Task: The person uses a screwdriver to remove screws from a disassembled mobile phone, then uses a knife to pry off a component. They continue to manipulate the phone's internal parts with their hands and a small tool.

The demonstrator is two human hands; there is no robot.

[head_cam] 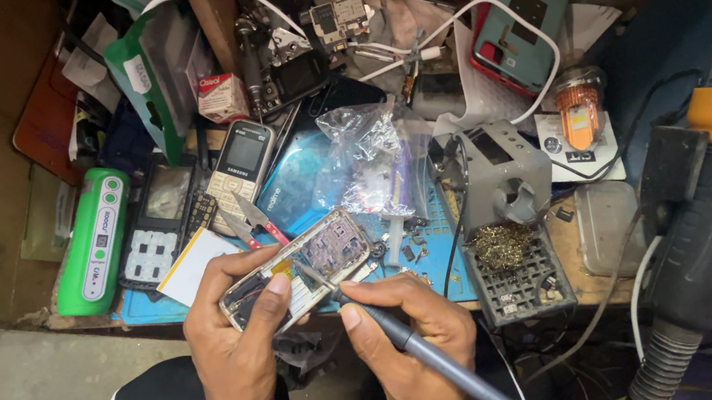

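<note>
My left hand (241,339) is wrapped around an opened phone (296,270), thumb lying along its near long edge and fingers underneath, so the exposed circuit board faces up just over the front edge of the blue work mat (142,309). My right hand (414,337) is closed in a pen grip on a soldering iron (394,331), whose grey handle runs back toward my lap while the thin tip rests on, or just above, the middle of the board; I cannot tell whether it truly touches. To do this well, I judge the phone should be braced against the bench's front edge rather than held free in the air, the tip laid at a shallow slant on one joint only, and the iron's weight carried by my fingers, not by the board. The iron stand (504,182) with its brass wool tray (504,248) sits just right of the phone, close enough to wipe the tip. A crumpled clear plastic bag (364,156) lies just behind the phone, and I would keep the hot tip away from it. Small cutters with red handles (254,223) lie beside the phone's far end, a keypad phone (242,161) behind them, and a green power bank (94,241) lies at the bench's left edge.
</note>
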